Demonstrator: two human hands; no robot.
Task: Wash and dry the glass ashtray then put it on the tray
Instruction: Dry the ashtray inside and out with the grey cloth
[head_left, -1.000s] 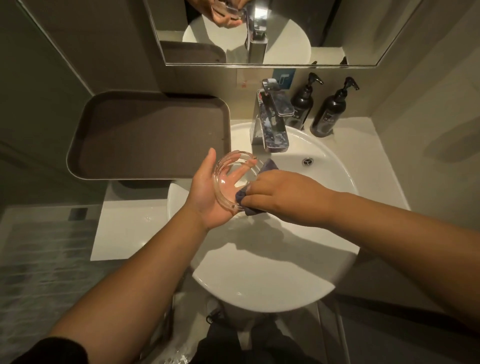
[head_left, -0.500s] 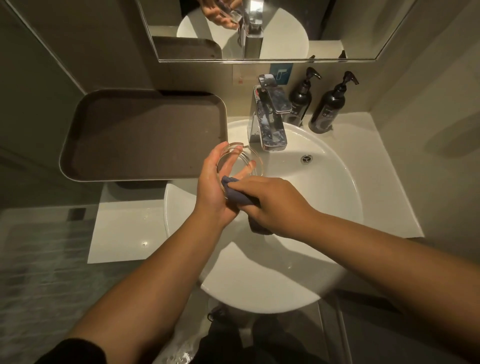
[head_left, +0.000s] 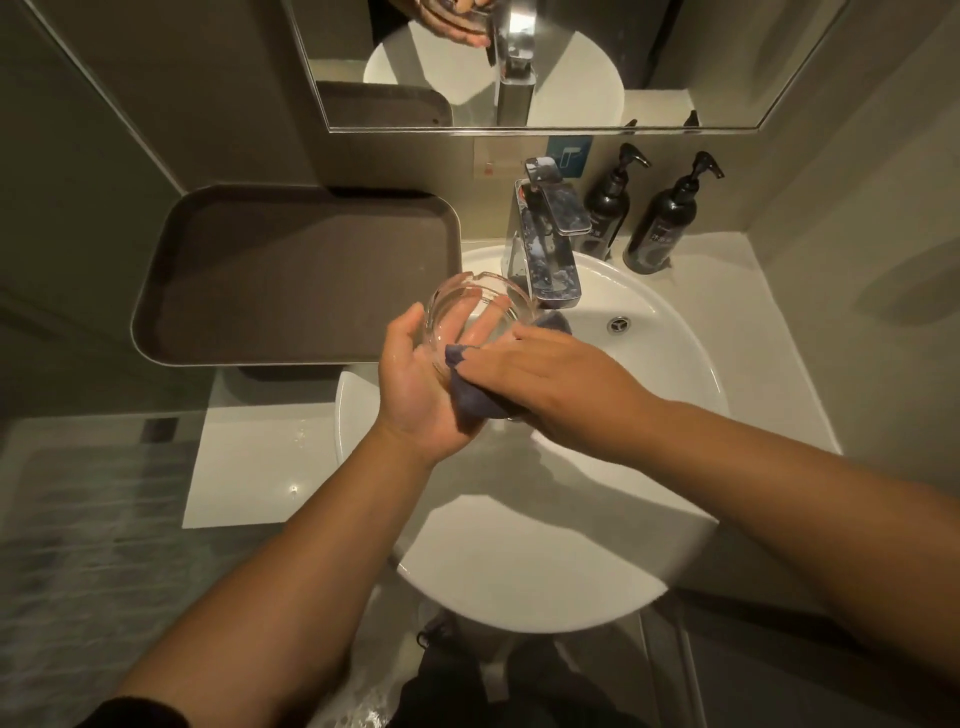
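The clear glass ashtray (head_left: 470, 306) is tilted on edge over the left side of the white basin, its hollow facing me. My left hand (head_left: 415, 384) cups it from behind and below, fingers showing through the glass. My right hand (head_left: 540, 374) presses a dark blue-grey cloth (head_left: 467, 395) against the ashtray's lower right rim; part of the cloth pokes out beyond the hand near the tap. The brown tray (head_left: 291, 275) lies on the ledge just left of the hands, with nothing on it.
A chrome tap (head_left: 545, 249) stands right behind the ashtray. Two dark pump bottles (head_left: 660, 223) sit at the back right. The white round sink (head_left: 649, 415) has its drain (head_left: 619, 324) at right. A mirror (head_left: 545, 62) hangs above. A white counter (head_left: 249, 467) lies lower left.
The right hand with the cloth has moved along the ashtray's rim, from the right side to the lower edge. The left hand has kept hold of the ashtray throughout.
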